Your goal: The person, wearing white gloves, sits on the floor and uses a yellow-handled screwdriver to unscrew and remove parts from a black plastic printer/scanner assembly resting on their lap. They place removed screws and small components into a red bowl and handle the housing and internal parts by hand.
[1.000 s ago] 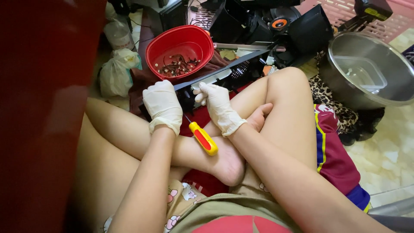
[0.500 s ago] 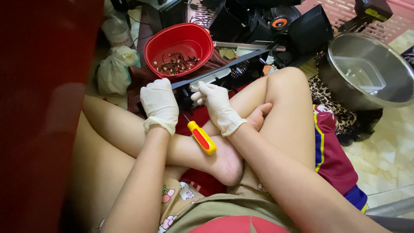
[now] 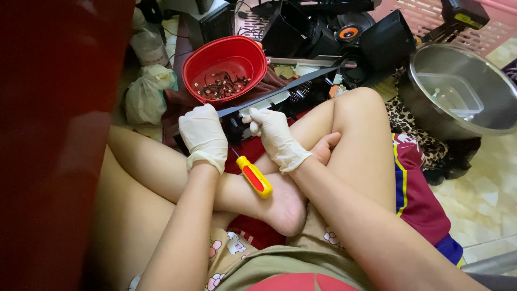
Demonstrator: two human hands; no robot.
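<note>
1. Our left hand (image 3: 203,137), gloved, rests palm-down and closed over the near end of the black part (image 3: 280,97); how tightly the fingers wrap it we cannot tell, since the back of the glove hides them.
2. Our right hand (image 3: 276,137), also gloved, pinches something small and pale at the part's edge, fingertips curled, thumb up.
3. The screwdriver (image 3: 253,175), yellow and red, lies loose on our crossed leg between the two wrists, tip pointing up toward the part; neither hand holds it.
4. Against the frames from a second and half a second ago, little has changed: both hands sit on the same spots of the part and the screwdriver lies where it did. Our view has only drifted slightly. We judge this a steady hold, with fine finger work going on at the part's edge rather than any turning of a screw.
5. Farther out, the red bowl (image 3: 226,59) with small dark screws stands just beyond the part, a white bag (image 3: 145,94) to its left, and a steel basin (image 3: 463,89) well to the right.
</note>
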